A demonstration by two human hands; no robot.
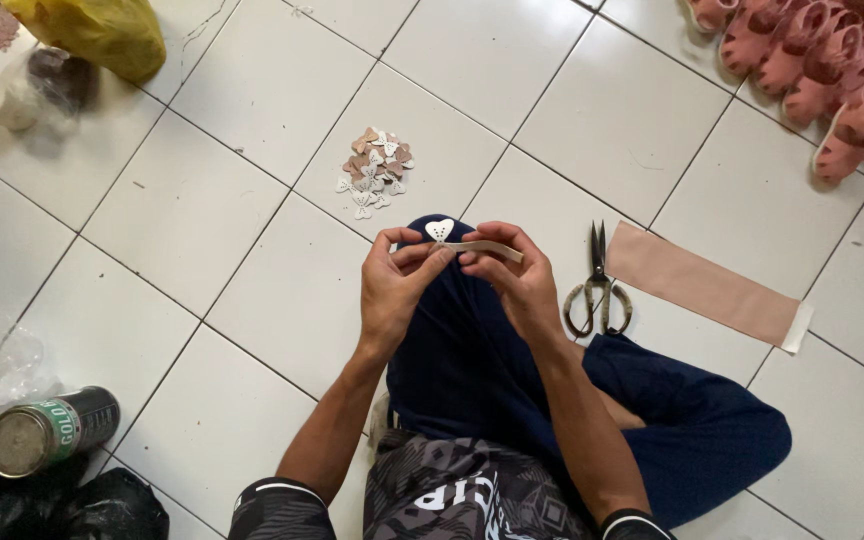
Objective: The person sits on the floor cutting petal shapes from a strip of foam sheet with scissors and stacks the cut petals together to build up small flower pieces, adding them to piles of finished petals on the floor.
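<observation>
Strip: narrow beige strip of thin material, pinched at one end between both hands over the raised knee, its free end pointing toward the scissors.
Floor: white tiled floor with dark grout lines; it carries everything.
Trousers: dark blue trousers on a person sitting cross-legged at the near edge of the floor.
Sandals: heap of small pink rubber sandals in the far right corner.
Bag: yellow plastic bag at the far left corner, a clear bag with a pale cup just beside it.
Sheet: long beige rectangular sheet, lying flat to the right of the scissors, a white edge at its near end.
Tin: round metal tin with a green and black label, on its side at the left edge beside crumpled clear plastic and a black bag.
Left hand: left hand, fingers closed together on the strip's end.
Right hand: right hand, fingers clamped on the strip from above.
Scissors: dark metal scissors, lying shut, touching the sheet's edge.
Cut-outs: small pile of white and tan heart-shaped cut-outs, beyond the knee.
Heart: single white heart-shaped piece, at the left fingertips on the knee.
</observation>
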